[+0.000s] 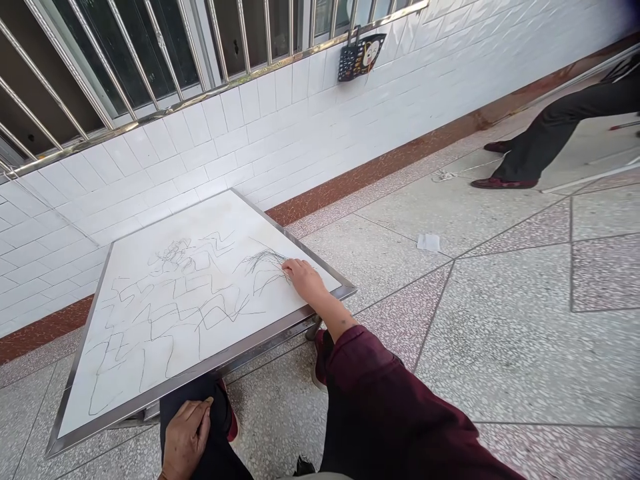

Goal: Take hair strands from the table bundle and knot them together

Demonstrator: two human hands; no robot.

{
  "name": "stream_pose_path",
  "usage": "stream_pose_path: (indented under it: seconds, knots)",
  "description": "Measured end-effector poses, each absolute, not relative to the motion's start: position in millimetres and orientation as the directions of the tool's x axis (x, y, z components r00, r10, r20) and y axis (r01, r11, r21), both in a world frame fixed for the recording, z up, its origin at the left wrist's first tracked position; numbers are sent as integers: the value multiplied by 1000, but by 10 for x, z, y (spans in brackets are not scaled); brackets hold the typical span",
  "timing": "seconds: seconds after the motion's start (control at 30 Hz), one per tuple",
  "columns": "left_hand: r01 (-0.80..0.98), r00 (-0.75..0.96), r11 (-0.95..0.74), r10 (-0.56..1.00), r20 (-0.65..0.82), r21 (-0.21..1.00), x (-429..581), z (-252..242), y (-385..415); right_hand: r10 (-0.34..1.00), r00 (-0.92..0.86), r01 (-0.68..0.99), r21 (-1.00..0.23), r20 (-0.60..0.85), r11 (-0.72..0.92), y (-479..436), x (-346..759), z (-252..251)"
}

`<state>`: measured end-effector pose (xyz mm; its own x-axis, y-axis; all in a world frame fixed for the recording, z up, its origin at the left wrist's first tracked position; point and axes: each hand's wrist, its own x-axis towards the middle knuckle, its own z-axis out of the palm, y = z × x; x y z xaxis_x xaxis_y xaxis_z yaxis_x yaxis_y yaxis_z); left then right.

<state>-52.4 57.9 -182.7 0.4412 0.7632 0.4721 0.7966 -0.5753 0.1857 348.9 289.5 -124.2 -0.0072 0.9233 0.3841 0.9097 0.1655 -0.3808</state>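
Note:
A white board [150, 333] in a metal frame lies tilted in front of me, covered with thin black scribbled lines. My right hand [303, 276], in a dark red sleeve, rests on the board near its right corner, fingers curled together over the end of a scribble; what they hold is hidden. My left hand [186, 439] lies flat on my dark trouser leg below the board's near edge, fingers loosely stretched, holding nothing.
A white tiled wall [280, 127] with a barred window stands behind the board. A dark patterned bag [359, 57] hangs from the bars. Another person's legs and dark red shoes [505, 180] stand at the far right. A scrap of paper [429, 242] lies on the speckled floor.

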Motion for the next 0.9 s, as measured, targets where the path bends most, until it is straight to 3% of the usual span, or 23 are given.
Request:
stream_pose_path:
  seconds: [0.17, 0.63, 0.9]
  knots:
    - [799, 442, -571, 771, 459, 188, -541, -1834, 588, 921, 35, 902, -409, 388, 138, 2868, 3595, -1248]
    - [797, 446, -569, 781, 437, 202, -568, -1863, 593, 923, -66, 910, -357, 379, 212, 2891, 3473, -1271]
    - [789, 449, -574, 783, 432, 219, -547, -1827, 598, 913, -72, 883, -400, 402, 245, 2843, 3505, -1222]
